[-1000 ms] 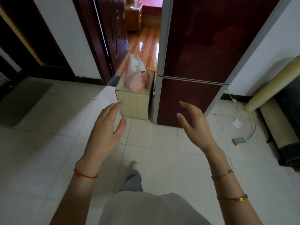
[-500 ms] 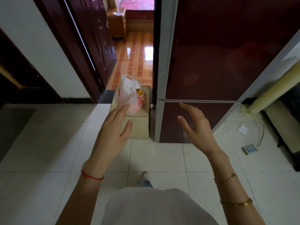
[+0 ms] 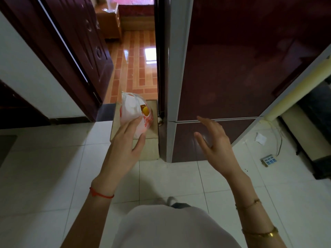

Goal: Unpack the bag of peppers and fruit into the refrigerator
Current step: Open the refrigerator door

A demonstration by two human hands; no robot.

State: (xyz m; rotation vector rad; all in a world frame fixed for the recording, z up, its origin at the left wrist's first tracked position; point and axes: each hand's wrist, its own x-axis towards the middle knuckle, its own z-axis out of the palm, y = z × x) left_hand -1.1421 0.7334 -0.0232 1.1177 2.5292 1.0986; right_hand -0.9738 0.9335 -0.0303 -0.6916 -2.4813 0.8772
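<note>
A white plastic bag with red print [image 3: 131, 108] stands on a low pale wooden box [image 3: 152, 145], its top loosely open with something yellow showing inside. My left hand [image 3: 123, 145] is stretched out in front of the bag with straight fingers, overlapping its lower part; contact is unclear. The dark red refrigerator [image 3: 241, 68] rises just right of the box, both doors closed, a seam between the upper and lower door. My right hand [image 3: 215, 145] hovers open before the lower door, holding nothing.
An open doorway [image 3: 136, 65] with an orange tiled floor lies behind the box, a dark wooden door [image 3: 80, 42] swung aside on its left. A power strip [image 3: 268, 160], cables and a crumpled paper [image 3: 260, 138] lie on the white tiles right of the fridge, beside dark furniture [image 3: 317, 122].
I have walked closer to the box and the refrigerator. Both hands stayed raised and open; my left hand has reached forward until it overlaps the bag.
</note>
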